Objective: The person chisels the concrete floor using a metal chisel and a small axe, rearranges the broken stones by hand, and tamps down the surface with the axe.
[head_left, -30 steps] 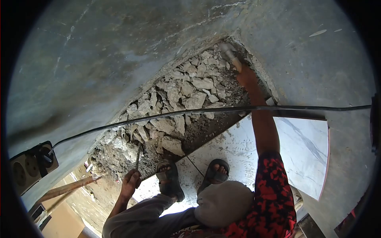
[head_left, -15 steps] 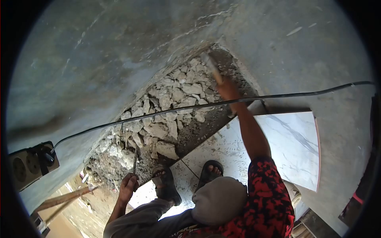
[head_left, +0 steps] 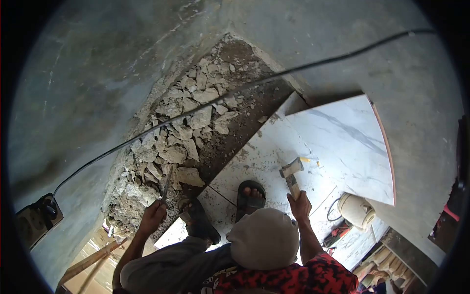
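Note:
My left hand (head_left: 154,215) is closed round a thin metal chisel (head_left: 169,182), whose far end reaches the edge of the broken rubble (head_left: 174,153). Over the white floor tiles (head_left: 267,147), my right hand (head_left: 300,205) grips the short wooden handle of a hammer (head_left: 292,168). Its blocky head points away from me, apart from the rubble. A larger flat chunk (head_left: 189,177) lies just right of the chisel, close to my sandalled foot (head_left: 199,220).
A black cable (head_left: 240,89) crosses the view above the rubble, from a socket block (head_left: 40,215) at left. Grey walls (head_left: 313,34) meet at the far corner. A pale bucket (head_left: 356,211) stands at right; wooden strips (head_left: 93,259) lie lower left.
My right hand has brought the hammer from the far corner of the rubble back over the tiles. The view has shifted; my left hand still holds the chisel near the rubble's edge.

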Demonstrator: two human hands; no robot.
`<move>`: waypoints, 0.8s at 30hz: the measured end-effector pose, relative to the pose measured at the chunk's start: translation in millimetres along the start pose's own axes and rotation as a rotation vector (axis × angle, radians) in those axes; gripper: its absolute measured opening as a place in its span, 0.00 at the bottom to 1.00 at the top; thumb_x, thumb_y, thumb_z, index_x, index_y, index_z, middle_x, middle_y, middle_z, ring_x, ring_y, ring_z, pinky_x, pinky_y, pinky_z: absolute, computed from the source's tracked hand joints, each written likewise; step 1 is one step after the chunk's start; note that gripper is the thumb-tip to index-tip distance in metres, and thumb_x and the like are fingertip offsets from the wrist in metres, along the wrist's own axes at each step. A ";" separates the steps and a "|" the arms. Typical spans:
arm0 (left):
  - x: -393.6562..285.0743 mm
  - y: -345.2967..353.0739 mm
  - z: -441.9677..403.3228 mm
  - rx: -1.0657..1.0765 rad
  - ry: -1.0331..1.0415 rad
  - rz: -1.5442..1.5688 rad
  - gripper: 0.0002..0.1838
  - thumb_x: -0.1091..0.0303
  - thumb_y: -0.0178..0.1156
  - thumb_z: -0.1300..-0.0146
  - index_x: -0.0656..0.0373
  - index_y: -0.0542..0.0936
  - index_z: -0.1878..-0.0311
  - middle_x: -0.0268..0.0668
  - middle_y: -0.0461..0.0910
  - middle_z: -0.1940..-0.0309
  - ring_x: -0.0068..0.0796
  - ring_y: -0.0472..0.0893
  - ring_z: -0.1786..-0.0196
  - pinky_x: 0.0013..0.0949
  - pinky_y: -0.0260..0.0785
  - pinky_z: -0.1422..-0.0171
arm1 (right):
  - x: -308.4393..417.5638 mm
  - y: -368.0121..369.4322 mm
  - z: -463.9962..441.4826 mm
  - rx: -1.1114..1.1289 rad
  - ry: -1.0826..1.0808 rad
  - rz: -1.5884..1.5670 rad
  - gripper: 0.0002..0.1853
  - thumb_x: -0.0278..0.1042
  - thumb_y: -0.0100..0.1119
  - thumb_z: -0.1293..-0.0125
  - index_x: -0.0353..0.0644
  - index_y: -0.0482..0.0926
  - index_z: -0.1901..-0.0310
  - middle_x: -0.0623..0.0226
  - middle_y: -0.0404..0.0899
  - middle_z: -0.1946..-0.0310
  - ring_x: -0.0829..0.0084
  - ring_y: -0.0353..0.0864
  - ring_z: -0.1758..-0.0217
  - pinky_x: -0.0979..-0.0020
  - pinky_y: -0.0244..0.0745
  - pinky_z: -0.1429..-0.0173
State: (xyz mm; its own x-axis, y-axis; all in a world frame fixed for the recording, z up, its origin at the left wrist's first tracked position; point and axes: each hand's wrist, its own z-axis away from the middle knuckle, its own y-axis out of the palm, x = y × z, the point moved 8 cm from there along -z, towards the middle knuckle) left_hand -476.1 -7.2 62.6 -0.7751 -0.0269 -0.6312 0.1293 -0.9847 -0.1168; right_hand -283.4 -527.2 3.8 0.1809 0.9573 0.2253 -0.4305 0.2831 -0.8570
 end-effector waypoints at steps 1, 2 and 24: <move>-6.7 0.9 -5.8 0.021 0.005 -0.141 0.10 0.63 0.49 0.28 0.59 0.74 0.61 0.27 0.70 0.81 0.16 0.69 0.77 0.25 0.64 0.71 | -15.4 1.6 5.0 -0.047 0.034 0.007 0.23 0.48 0.69 0.44 0.38 0.72 0.60 0.50 0.80 0.68 0.46 0.80 0.63 0.53 0.73 0.60; -17.2 5.8 -9.2 0.075 0.006 -0.151 0.11 0.62 0.50 0.28 0.60 0.75 0.60 0.28 0.72 0.79 0.18 0.71 0.75 0.26 0.65 0.70 | -33.1 2.8 17.0 -0.090 0.074 0.021 0.23 0.47 0.70 0.45 0.38 0.72 0.60 0.51 0.80 0.69 0.47 0.80 0.63 0.54 0.73 0.59; -125.8 230.5 -102.6 0.029 0.426 -0.472 0.19 0.58 0.53 0.31 0.63 0.70 0.47 0.51 0.80 0.61 0.50 0.82 0.60 0.45 0.74 0.54 | 218.9 77.1 -46.5 0.515 -0.288 -1.186 0.21 0.47 0.48 0.27 0.38 0.69 0.43 0.58 0.80 0.57 0.67 0.81 0.55 0.70 0.75 0.51</move>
State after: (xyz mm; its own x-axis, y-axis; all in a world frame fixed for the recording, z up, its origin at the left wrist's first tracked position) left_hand -285.3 -213.2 36.4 -0.4294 0.4760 -0.7675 -0.1875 -0.8783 -0.4398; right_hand -235.9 -298.4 -34.5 0.5126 0.0759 0.8552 -0.4386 0.8795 0.1848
